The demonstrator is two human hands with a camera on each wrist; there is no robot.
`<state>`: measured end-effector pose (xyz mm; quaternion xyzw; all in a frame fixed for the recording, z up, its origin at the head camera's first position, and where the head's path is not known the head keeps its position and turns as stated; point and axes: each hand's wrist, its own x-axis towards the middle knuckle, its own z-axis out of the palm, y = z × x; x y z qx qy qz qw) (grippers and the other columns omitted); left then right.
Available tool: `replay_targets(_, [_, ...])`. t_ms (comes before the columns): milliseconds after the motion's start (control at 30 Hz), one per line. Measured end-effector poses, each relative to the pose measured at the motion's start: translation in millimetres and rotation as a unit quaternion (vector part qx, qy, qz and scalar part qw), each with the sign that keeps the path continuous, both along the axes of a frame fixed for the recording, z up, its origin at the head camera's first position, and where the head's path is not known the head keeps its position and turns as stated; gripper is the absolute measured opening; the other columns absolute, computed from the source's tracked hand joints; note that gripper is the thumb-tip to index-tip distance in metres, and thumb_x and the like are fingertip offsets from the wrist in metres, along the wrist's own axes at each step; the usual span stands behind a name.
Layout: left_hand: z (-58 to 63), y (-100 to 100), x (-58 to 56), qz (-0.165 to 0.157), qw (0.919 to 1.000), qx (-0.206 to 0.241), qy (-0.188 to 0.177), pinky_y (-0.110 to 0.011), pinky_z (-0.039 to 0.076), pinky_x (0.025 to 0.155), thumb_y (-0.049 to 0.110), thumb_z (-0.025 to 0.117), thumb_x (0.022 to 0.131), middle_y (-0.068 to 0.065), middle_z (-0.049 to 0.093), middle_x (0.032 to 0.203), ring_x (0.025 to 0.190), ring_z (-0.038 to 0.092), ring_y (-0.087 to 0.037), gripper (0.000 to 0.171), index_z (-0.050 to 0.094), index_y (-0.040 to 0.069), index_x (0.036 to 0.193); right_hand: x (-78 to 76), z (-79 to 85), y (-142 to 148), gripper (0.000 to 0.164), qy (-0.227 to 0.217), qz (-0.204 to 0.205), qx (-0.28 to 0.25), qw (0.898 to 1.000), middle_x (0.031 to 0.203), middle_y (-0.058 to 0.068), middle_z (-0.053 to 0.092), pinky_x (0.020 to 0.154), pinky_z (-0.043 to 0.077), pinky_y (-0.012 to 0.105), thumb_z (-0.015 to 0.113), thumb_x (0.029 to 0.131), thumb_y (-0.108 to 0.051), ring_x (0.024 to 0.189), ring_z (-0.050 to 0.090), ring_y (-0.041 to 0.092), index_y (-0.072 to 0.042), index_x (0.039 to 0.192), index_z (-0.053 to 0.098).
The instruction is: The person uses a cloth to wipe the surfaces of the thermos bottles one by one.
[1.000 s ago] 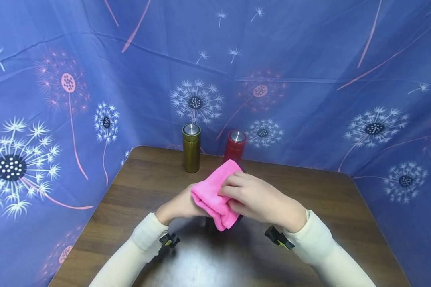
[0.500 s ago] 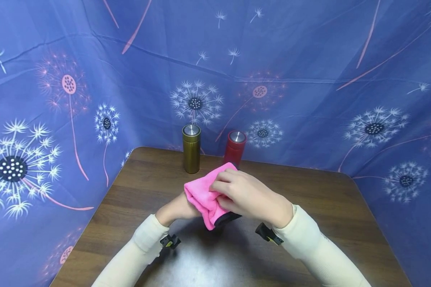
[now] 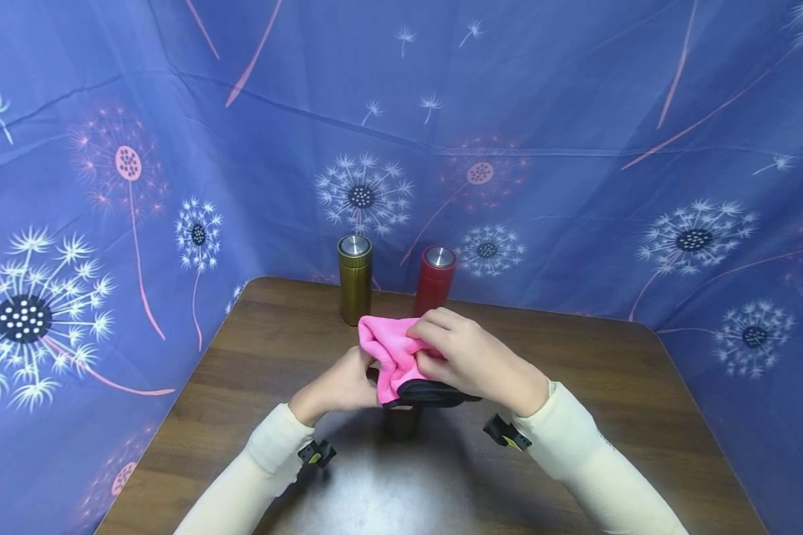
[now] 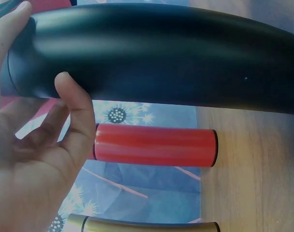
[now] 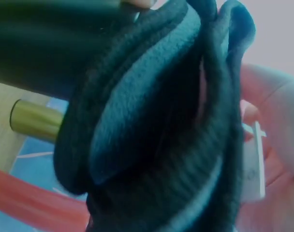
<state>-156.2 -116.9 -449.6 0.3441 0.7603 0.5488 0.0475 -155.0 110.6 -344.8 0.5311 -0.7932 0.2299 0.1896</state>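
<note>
My right hand grips a folded pink cloth with black edging and lays it over the top of a dark bottle. Most of that dark bottle shows in the left wrist view, while the head view shows only its lower part under the cloth. Around the lid end, my left hand holds the bottle between thumb and fingers. In the right wrist view, the cloth looks dark and gathered, with a white tag beside the palm. The bottle's lid is covered.
A gold bottle and a red bottle, both with silvery lid tops, stand at the back of the wooden table. Behind them hangs a blue dandelion-print curtain.
The cloth has swung left and then turned on the bottle's top, so more black edging shows. My right hand has shifted slightly left. My left thumb has come into view beside the cloth.
</note>
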Motion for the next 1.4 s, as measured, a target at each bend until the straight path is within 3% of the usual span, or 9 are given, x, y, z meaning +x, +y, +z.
replay_targets(133, [0.1, -1, 1.1, -0.002, 0.9999, -0.004, -0.01, -0.031, 0.058, 0.073, 0.026, 0.092, 0.072, 0.002, 0.064, 0.113, 0.092, 0.066, -0.013, 0.063, 0.059, 0.013, 0.124, 0.1, -4.1, 8, 0.022, -0.024, -0.005, -0.04, 0.999, 0.1, 0.002, 0.064, 0.077, 0.052, 0.024, 0.069, 0.082, -0.002, 0.088, 0.059, 0.015, -0.006, 0.104, 0.068])
replay_targets(367, [3.8, -1, 4.2, -0.001, 1.0, -0.004, -0.008, -0.032, 0.056, 0.084, 0.031, 0.091, 0.075, 0.008, 0.061, 0.123, 0.102, 0.065, -0.012, 0.069, 0.056, 0.017, 0.133, 4.0, -10.2, 21, 0.024, -0.042, -0.021, -0.096, 0.994, 0.1, 0.0, 0.064, 0.07, 0.048, 0.021, 0.066, 0.083, -0.004, 0.084, 0.056, 0.011, -0.009, 0.106, 0.069])
replay_targets(600, [4.2, -6, 7.4, 0.026, 0.9989, 0.014, 0.035, -0.035, 0.054, 0.089, 0.024, 0.088, 0.079, 0.005, 0.062, 0.119, 0.109, 0.06, -0.014, 0.054, 0.063, 0.017, 0.126, 7.0, -18.1, 34, 0.025, -0.045, -0.035, -0.177, 0.982, 0.102, 0.002, 0.068, 0.077, 0.049, 0.021, 0.067, 0.081, 0.0, 0.089, 0.061, 0.016, -0.007, 0.105, 0.072])
replay_targets(867, [2.1, -18, 11.6, 0.068, 0.9933, 0.091, -0.019, -0.038, 0.055, 0.088, 0.007, 0.084, 0.081, -0.005, 0.062, 0.12, 0.106, 0.063, -0.02, 0.052, 0.063, 0.009, 0.128, 14.7, -21.9, 51, 0.031, -0.079, -0.077, -0.248, 0.962, 0.098, 0.008, 0.068, 0.079, 0.052, 0.017, 0.072, 0.075, 0.012, 0.089, 0.061, 0.016, -0.002, 0.103, 0.072])
replay_targets(1000, [2.1, -23, 12.9, 0.079, 0.9853, 0.141, -0.056, -0.038, 0.055, 0.088, -0.001, 0.079, 0.083, -0.012, 0.063, 0.118, 0.102, 0.067, -0.022, 0.051, 0.059, 0.002, 0.13, 24.8, -17.0, 52, 0.031, -0.088, -0.078, -0.28, 0.953, 0.094, 0.013, 0.066, 0.077, 0.052, 0.017, 0.069, 0.071, 0.021, 0.087, 0.06, 0.014, 0.005, 0.098, 0.07])
replay_targets(1200, [1.6, -32, 11.9, 0.103, 0.9734, 0.196, -0.06, -0.03, 0.054, 0.087, 0.001, 0.074, 0.088, -0.011, 0.066, 0.117, 0.103, 0.066, -0.019, 0.049, 0.055, -0.005, 0.133, 39.9, -7.4, 53, 0.031, -0.113, -0.087, -0.307, 0.941, 0.093, 0.019, 0.064, 0.082, 0.052, 0.019, 0.064, 0.069, 0.03, 0.092, 0.061, 0.013, 0.012, 0.095, 0.066])
replay_targets(1300, [0.2, -34, 11.0, 0.104, 0.9601, 0.247, -0.08, -0.029, 0.053, 0.09, 0.001, 0.071, 0.09, -0.009, 0.067, 0.117, 0.105, 0.065, -0.018, 0.047, 0.055, -0.004, 0.133, 42.9, -7.5, 56, 0.031, -0.12, -0.09, -0.313, 0.938, 0.094, 0.02, 0.064, 0.084, 0.053, 0.02, 0.063, 0.069, 0.031, 0.093, 0.061, 0.013, 0.013, 0.095, 0.066])
replay_targets(1400, [0.0, -35, 11.0, 0.085, 0.9362, 0.318, -0.122, -0.034, 0.053, 0.091, 0.002, 0.068, 0.093, -0.009, 0.066, 0.116, 0.106, 0.064, -0.02, 0.039, 0.057, 0.002, 0.131, 44.3, -10.6, 60, 0.032, -0.123, -0.089, -0.32, 0.935, 0.094, 0.019, 0.064, 0.083, 0.053, 0.02, 0.062, 0.069, 0.031, 0.093, 0.06, 0.012, 0.013, 0.095, 0.065])
